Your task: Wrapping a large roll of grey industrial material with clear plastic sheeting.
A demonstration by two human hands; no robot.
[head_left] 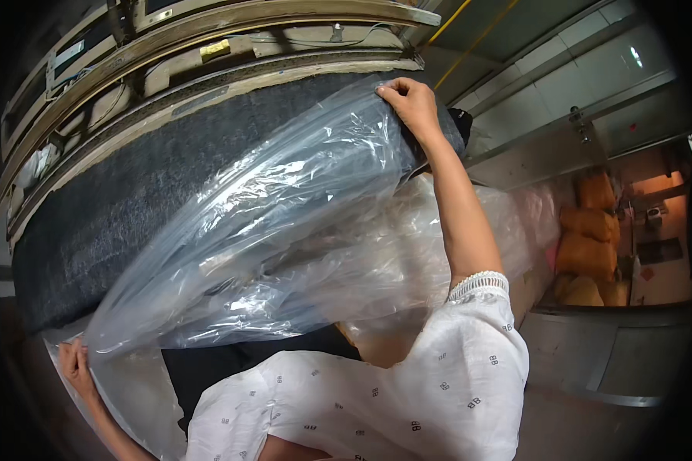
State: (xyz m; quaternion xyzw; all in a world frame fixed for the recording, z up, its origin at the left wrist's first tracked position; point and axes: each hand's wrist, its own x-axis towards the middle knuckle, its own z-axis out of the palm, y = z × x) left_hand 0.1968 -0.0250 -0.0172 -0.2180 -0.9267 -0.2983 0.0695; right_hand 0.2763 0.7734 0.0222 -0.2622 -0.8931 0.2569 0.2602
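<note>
Stretching: a big clear plastic sheet (284, 223) is pulled across the dark grey felt-like slab (100, 223), corner to corner between both hands.
Right hand: the right hand (409, 104) is up at the slab's far top edge, fingers curled over and pinching the sheet's upper corner against the slab.
Left hand: the left hand (77, 367) sits low near the left rim, closed around the sheet's lower corner; the fingertips are tucked behind the plastic, so the exact grip is kinda hard to see.
Sheet: crinkled and glary, it covers the slab's right half and hangs over whatever's below; more plastic (469, 230) piles up behind the right forearm, pretty milky.
Hidden bits: the slab's lower right is blurred under the layers, and its left end fades into the dark lens rim.
Frame: wooden curved framing (207, 46) runs above the slab, partly cut off at the top.
Background: orange sacks (588, 246) stacked at right, too fuzzy for detail.
Sleeve: white patterned sleeve (438, 384) fills the bottom, blocking the floor.
</note>
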